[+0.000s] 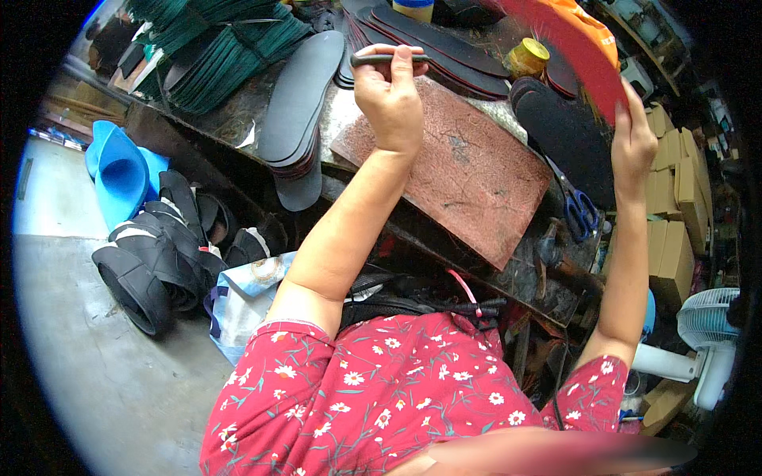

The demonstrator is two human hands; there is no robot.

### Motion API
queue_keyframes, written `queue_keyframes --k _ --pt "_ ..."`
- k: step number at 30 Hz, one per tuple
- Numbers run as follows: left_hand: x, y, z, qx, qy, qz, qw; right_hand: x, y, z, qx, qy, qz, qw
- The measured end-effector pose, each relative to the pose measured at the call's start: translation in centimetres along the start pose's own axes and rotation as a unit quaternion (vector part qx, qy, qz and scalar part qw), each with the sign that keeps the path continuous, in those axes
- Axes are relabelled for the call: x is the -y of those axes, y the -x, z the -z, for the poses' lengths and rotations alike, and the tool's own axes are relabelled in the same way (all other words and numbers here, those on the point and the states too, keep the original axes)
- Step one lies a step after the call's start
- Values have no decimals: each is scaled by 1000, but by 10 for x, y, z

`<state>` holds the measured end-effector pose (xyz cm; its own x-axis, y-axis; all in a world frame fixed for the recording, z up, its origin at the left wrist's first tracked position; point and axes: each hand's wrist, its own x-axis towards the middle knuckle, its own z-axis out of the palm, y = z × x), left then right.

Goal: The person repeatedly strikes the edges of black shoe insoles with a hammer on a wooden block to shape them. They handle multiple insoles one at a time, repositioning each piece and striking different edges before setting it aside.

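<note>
- A head-worn fisheye camera is looking down past the wearer's shirt [381,389].
- At close range, it is facing left hand [394,107], right hand [635,147] and workbench [228,115].

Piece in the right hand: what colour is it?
The piece shows red, best in the head view.

Fairly bright overall, strongest at left: smooth pale-grey floor [59,305] turns washed-out and glary near the rim. Deep shadow under the dark, worn table [226,111]; far right dimmer. Curved flat red sheet [578,55] looks soft-edged. Blurry smear along lower edge. Fisheye bends straight lines; black corners, bluish fringe left. Centre reasonably sharp.
</note>
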<state>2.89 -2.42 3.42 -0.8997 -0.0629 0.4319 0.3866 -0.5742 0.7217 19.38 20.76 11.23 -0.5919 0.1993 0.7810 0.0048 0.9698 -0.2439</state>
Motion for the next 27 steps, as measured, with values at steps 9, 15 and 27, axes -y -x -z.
queue_keyframes --k 9,15,27 --pt "20 4 2 114 -116 33 986 47 -19 -128 228 119 279 925" --pt "30 8 4 194 -100 191 957 20 23 -68 206 31 187 960" --pt "32 8 7 219 -112 225 943 -110 130 46 204 191 -262 924"
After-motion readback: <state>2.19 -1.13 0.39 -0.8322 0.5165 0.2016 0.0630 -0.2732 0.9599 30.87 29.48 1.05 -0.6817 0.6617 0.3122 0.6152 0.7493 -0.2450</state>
